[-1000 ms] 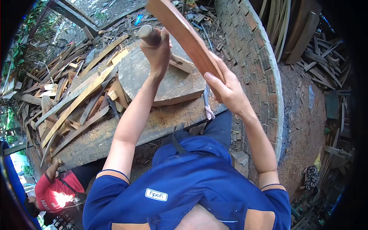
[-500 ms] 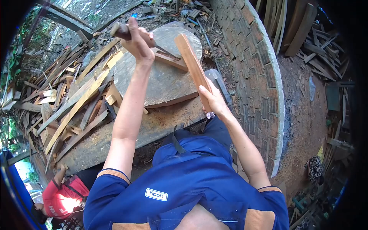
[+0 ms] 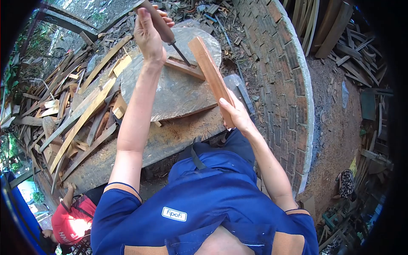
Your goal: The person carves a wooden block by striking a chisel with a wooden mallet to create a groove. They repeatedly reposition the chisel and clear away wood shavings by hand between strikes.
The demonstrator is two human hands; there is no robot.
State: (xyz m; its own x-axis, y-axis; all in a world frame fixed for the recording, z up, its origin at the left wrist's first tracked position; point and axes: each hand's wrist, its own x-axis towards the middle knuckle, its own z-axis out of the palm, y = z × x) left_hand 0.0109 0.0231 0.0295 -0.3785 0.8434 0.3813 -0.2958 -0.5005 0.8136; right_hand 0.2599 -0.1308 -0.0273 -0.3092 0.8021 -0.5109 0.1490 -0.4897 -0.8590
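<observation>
Left hand: fingers curling round brown wooden-handled chisel, apparently steadying tip at slotted reddish wood block lying on round grey wooden slab. Right hand: gripping flat reddish-brown wooden bar low, seemingly leaving upper length free.

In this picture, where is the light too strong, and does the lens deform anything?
Head view: glare washes out part of the red shirt at lower left; head view: the corners go black, and the brick wall looks bowed, probably from the wide lens; head view: the chisel in the left hand and the wooden bar in the right hand are readable.
</observation>
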